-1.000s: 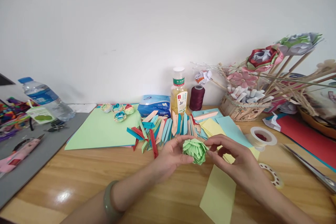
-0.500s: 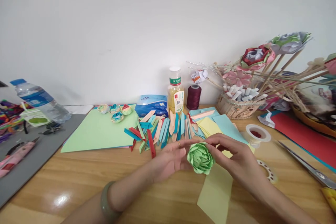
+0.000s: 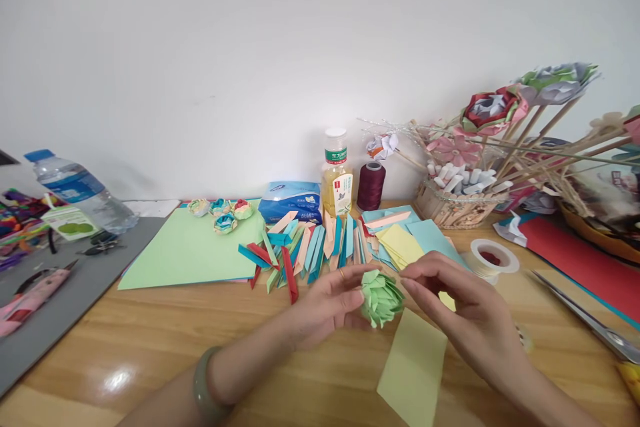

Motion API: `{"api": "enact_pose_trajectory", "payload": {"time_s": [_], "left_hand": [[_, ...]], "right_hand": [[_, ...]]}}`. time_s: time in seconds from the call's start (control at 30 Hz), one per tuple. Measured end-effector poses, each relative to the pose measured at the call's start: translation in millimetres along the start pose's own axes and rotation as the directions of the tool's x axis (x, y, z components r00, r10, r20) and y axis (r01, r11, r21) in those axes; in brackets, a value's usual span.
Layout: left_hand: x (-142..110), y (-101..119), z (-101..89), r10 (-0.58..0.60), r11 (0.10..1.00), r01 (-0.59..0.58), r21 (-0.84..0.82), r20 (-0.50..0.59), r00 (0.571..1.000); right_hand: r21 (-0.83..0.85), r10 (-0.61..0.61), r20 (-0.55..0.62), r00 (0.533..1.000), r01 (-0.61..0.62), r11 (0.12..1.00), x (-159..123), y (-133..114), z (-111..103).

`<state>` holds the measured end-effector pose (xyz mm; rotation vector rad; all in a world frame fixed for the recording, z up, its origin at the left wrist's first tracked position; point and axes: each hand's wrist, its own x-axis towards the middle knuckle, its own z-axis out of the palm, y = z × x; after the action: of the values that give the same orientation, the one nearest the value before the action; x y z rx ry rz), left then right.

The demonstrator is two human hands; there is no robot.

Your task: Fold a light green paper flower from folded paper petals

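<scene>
Green paper flower (image 3: 382, 299) held above bench (image 3: 280, 380), clamped in left hand (image 3: 327, 307) fingers. Right hand (image 3: 467, 310): fingertips together at flower's edge. Bottle (image 3: 330, 188) behind; green band (image 3: 335, 155) reads "东方树". Blue pack (image 3: 291, 201): print illegible.

The left hand (image 3: 329, 303) wears 1 gold ring (image 3: 342, 273) and 1 green wrist bangle (image 3: 201, 381).

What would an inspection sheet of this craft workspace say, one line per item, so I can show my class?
Surface: wooden table; gray mat at left.
Job's things: green paper flower; folded paper strips beyond it.
Clutter: water bottle, scissors, purple thread spool.
Grippers: left hand holds the flower; right hand pinches beside it, contact unclear.
Cables: nothing seen.
Surroundings: pale wall behind.
</scene>
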<state>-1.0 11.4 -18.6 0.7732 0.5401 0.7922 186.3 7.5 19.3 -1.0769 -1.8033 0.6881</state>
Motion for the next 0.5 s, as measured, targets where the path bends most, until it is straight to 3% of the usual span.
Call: {"api": "enact_pose_trajectory", "payload": {"time_s": [0.13, 0.3, 0.4, 0.5], "left_hand": [[1.3, -0.5, 2.1, 0.105, 0.992, -0.101, 0.081, -0.053, 0.993], [0.4, -2.9, 0.9, 0.283, 0.921, -0.248, 0.300, -0.078, 0.956], [0.5, -4.8, -0.1, 0.400, 0.835, -0.346, 0.428, -0.042, 0.915], [0.9, -7.2, -0.9, 0.441, 0.786, -0.392, 0.478, 0.011, 0.898]], "right_hand": [[-0.029, 0.061, 0.125, 0.990, -0.058, 0.998, -1.2, -4.8, -0.4], [-0.029, 0.149, 0.154, 0.977, -0.146, 0.989, 0.1, -3.3, 1.3], [0.025, 0.191, 0.187, 0.964, -0.199, 0.980, 1.9, -2.8, 1.7], [0.108, 0.273, 0.223, 0.936, -0.302, 0.947, 2.9, -3.2, 2.5]]}}
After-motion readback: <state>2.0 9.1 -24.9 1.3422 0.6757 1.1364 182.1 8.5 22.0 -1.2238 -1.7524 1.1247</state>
